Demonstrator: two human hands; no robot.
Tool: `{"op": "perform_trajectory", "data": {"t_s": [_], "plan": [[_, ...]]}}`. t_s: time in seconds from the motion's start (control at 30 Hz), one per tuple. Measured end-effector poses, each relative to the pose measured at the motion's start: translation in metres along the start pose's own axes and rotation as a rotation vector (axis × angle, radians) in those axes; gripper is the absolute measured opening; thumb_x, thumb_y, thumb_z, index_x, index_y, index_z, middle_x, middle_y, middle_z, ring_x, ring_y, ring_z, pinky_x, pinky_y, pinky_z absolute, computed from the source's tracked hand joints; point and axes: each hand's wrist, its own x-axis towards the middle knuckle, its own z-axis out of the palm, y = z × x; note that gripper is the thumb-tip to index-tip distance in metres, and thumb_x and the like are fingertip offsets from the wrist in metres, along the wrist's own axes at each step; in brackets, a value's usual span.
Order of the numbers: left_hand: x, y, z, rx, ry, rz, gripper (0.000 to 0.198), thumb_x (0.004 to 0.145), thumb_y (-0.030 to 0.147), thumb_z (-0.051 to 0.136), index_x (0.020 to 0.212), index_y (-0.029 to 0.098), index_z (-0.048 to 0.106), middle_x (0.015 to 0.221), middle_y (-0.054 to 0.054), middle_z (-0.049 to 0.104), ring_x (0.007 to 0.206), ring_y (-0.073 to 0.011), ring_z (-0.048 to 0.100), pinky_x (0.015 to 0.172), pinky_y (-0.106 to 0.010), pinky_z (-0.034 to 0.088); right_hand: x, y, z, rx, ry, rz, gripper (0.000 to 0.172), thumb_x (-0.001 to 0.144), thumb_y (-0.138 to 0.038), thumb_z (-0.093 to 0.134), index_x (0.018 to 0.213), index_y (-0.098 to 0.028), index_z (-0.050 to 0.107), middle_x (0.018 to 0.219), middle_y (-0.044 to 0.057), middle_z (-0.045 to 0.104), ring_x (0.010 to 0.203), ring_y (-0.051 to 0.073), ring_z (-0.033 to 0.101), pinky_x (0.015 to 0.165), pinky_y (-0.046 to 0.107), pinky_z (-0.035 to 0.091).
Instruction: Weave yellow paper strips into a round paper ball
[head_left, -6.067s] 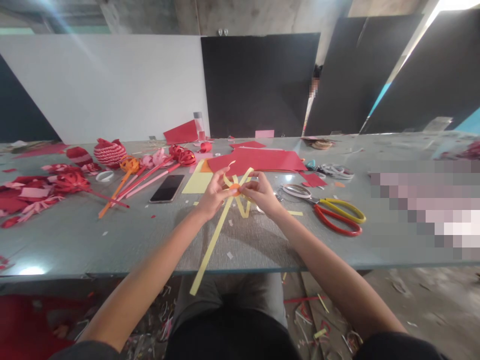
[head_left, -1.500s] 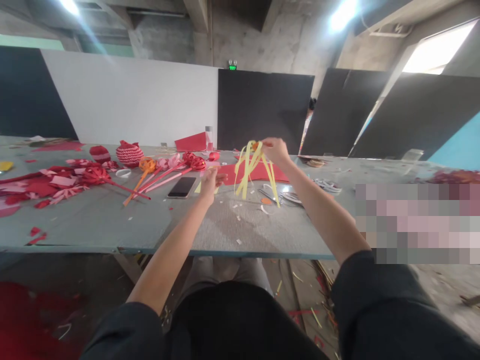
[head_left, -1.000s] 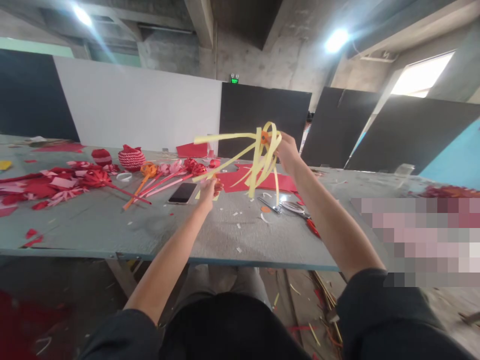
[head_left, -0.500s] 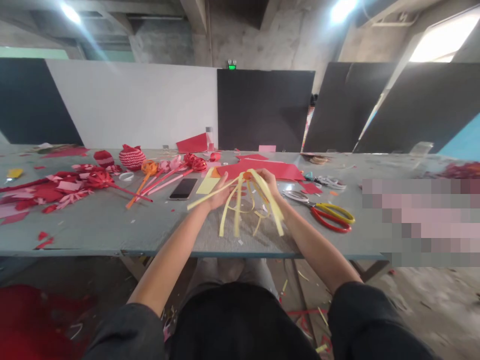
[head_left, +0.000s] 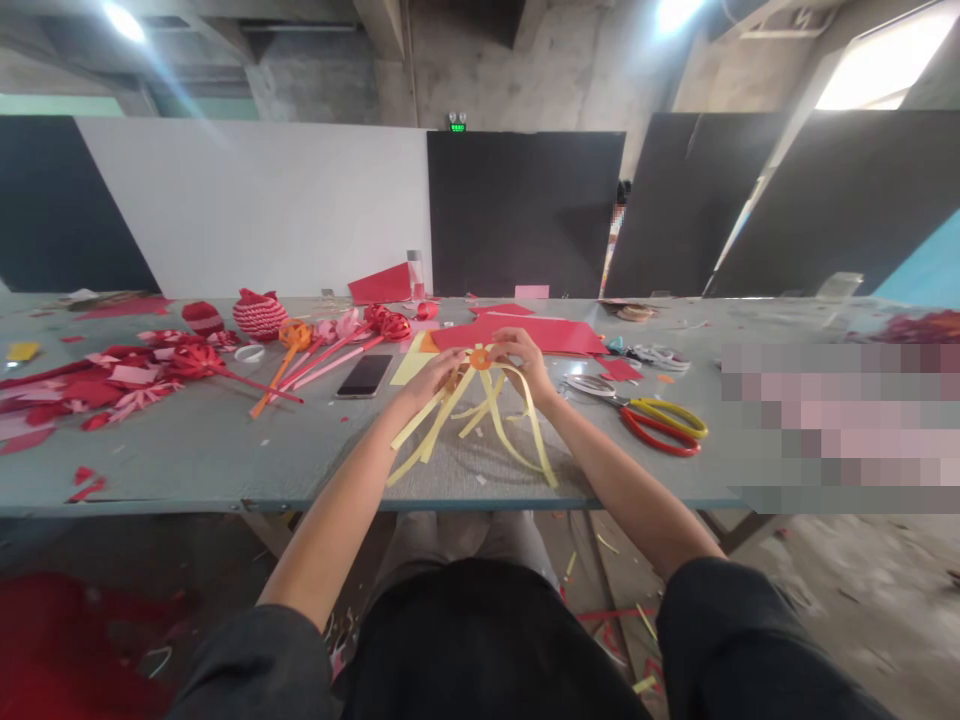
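Observation:
Between my two hands hangs a bunch of yellow paper strips (head_left: 517, 430), joined at the top under a small orange paper disc (head_left: 481, 359). My left hand (head_left: 442, 372) is closed on the strips at the disc's left side. At its right, my right hand (head_left: 523, 352) pinches the strips close to the disc. The loose strip ends droop toward me over the table. Just beyond my hands lies a stack of red paper sheets (head_left: 555, 333). A yellow sheet (head_left: 407, 368) lies to the left of my left hand, partly covered.
Left of my hands lie a phone (head_left: 365, 376), paper flowers on sticks (head_left: 330, 362) and a heap of red and pink paper pieces (head_left: 142, 375). Large scissors (head_left: 664, 424) with red and yellow handles rest on the right. The table's front edge (head_left: 487, 505) runs before me.
The orange disc has tilted into view, facing me. The strips have swung, several now hanging to the left by my left hand. Both hands keep hold.

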Motion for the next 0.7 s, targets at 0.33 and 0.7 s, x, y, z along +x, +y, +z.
{"op": "perform_trajectory", "data": {"t_s": [0.33, 0.7], "plan": [[-0.003, 0.004, -0.003, -0.08, -0.098, -0.107, 0.031, 0.058, 0.028, 0.073, 0.078, 0.019, 0.051, 0.063, 0.006, 0.052, 0.056, -0.0086, 0.054, 0.053, -0.02, 0.039, 0.0, 0.01, 0.002, 0.088, -0.166, 0.067, 0.011, 0.07, -0.032, 0.062, 0.068, -0.023, 0.068, 0.102, 0.006, 0.057, 0.099, 0.022, 0.055, 0.085, 0.036, 0.047], [0.008, 0.002, -0.008, -0.191, 0.444, -0.064, 0.042, 0.052, 0.013, 0.072, 0.088, 0.018, 0.051, 0.071, 0.002, 0.061, 0.055, -0.0097, 0.058, 0.049, -0.019, 0.04, 0.006, 0.024, -0.027, -0.281, 0.379, 0.26, 0.024, 0.07, -0.016, 0.047, 0.093, -0.018, 0.053, 0.099, 0.009, 0.058, 0.097, 0.021, 0.053, 0.087, 0.04, 0.042]]}}
